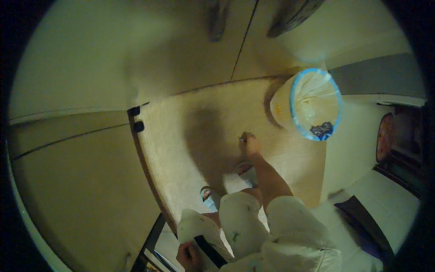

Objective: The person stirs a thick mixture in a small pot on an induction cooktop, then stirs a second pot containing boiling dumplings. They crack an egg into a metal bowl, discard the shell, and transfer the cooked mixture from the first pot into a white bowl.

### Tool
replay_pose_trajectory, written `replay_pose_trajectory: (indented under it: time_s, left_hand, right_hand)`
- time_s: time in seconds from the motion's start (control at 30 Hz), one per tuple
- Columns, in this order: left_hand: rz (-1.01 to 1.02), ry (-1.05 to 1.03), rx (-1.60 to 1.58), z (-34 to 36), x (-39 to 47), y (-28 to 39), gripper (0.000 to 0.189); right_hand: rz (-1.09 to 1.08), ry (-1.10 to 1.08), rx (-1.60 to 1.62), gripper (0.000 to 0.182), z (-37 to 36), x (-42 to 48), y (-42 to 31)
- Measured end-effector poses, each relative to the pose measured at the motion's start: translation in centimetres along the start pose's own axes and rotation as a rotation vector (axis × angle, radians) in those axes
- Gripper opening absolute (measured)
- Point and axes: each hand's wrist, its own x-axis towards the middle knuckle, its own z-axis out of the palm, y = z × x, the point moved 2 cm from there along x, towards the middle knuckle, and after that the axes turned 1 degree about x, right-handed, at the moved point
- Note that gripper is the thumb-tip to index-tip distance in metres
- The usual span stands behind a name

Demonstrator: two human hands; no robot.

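My right hand (pixel 250 143) reaches down over the wood-coloured floor, in front of my slippered feet. Its fingers are closed near a small, blurred item that I cannot identify. Low in the picture my left hand (pixel 189 255) is by the leg of my pale patterned shorts (pixel 238 227), beside a dark flat strip (pixel 210 251); whether it grips the strip is unclear. Ahead on the right stands a pale waste bin (pixel 283 105) with a blue rim and a clear plastic liner. Dark crumpled material (pixel 321 130) lies inside the liner near the rim.
Cabinet doors (pixel 190 64) with dark handles face me. Another door panel (pixel 78 176) stands at the left, near two small black blocks (pixel 138 126) at the floor's edge. A dark cloth-like item (pixel 367 224) lies at the lower right. A dark-edged opening (pixel 406 136) is farther right.
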Motion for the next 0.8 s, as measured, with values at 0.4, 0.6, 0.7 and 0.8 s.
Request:
replay_pose_trajectory:
  time_s: [0.4, 0.6, 0.7, 0.8]
  left_hand:
    - [0.043, -0.211, -0.059, 1.3, -3.7, 4.1, 0.023]
    - [-0.035, -0.383, -0.204, 1.1, -6.4, 2.7, 0.037]
    - [0.139, -0.39, 0.042, 1.5, -9.5, 4.4, 0.053]
    - [0.045, -0.547, 0.018, 1.1, -13.7, 3.7, 0.076]
  right_hand:
    - [0.106, 0.322, 0.995, 0.054, -36.8, -7.6, 0.6]
    - [-0.158, -0.075, -0.582, 0.067, -33.0, -14.3, 6.4]
    - [-0.282, -0.66, -0.224, 0.057, -34.7, -25.1, -7.5]
    - [-0.501, -1.151, -0.479, 0.049, -33.8, -31.7, -14.6]
